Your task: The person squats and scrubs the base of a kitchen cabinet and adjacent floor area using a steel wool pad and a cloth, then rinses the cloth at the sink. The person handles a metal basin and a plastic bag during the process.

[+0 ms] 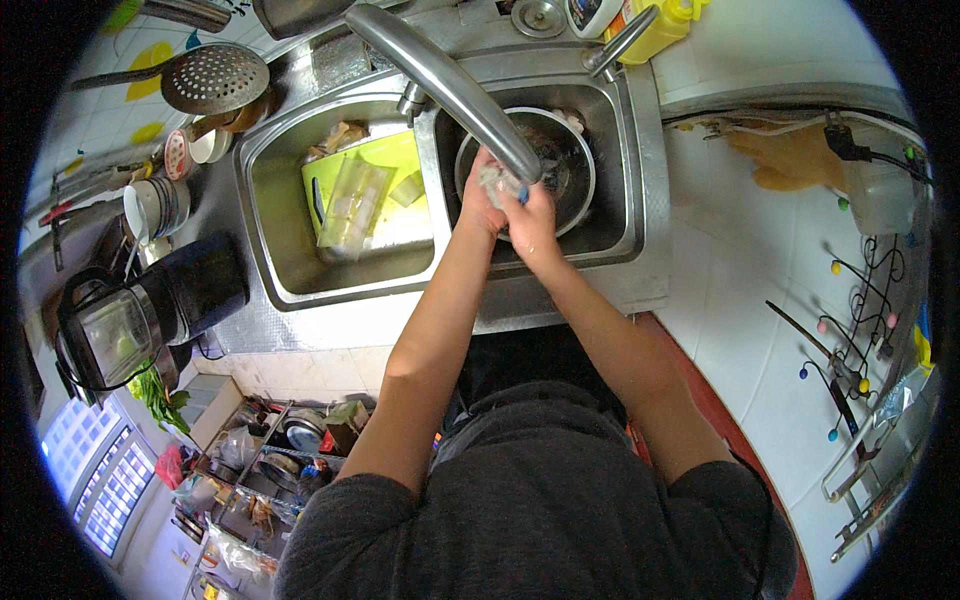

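Observation:
Both hands are together over a round metal pot in the right sink basin. My left hand and my right hand hold a crumpled whitish cloth or scouring pad between them, with a small blue patch at its right side. The end of the curved steel faucet hangs just above and partly hides the fingers. Inside the pot it looks dark, with what appears to be water. Drops glisten on my right hand.
A green cutting board with a clear plastic container lies in the left basin. Left of it stand stacked bowls, a perforated skimmer and a black appliance. Bottles stand behind the right basin.

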The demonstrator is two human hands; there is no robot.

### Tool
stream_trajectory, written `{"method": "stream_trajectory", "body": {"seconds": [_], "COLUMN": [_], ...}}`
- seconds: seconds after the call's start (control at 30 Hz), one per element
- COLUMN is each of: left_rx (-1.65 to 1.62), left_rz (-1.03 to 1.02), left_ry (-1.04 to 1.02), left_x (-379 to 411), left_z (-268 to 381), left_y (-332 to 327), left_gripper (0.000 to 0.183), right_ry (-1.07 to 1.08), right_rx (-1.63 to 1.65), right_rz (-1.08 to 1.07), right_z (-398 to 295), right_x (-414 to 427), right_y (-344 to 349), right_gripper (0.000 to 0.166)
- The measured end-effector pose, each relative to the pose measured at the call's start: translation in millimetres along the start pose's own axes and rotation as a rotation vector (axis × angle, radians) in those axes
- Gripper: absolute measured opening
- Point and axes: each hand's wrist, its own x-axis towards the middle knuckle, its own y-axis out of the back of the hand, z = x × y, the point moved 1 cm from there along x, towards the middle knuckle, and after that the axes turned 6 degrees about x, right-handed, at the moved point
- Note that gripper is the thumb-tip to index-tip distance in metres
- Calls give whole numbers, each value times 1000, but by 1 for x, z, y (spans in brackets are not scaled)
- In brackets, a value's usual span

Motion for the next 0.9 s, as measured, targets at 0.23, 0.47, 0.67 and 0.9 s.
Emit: {"method": "stream_trajectory", "body": {"seconds": [0.23,0.47,0.67,0.9], "left_rx": [328,387,417,341], "left_rz": [308,303,265,216], "left_ry": [-176,-173,-131,-132], "left_x": [-21,-8,-27,-4], "left_z": [-51,-9,-51,-9], "left_y": [-47,-17,-35,-57], "left_gripper": [33,38,39,51], "right_ry": [3,57,-375,439], "right_rx": [-201,-214,288,-281], "right_rz": [208,62,120,-49], "right_z": [18,17,19,-26], "right_x": [63,-8,62,11], "right_y": [42,-3,39,12], "right_gripper": [30,55,40,44]}}
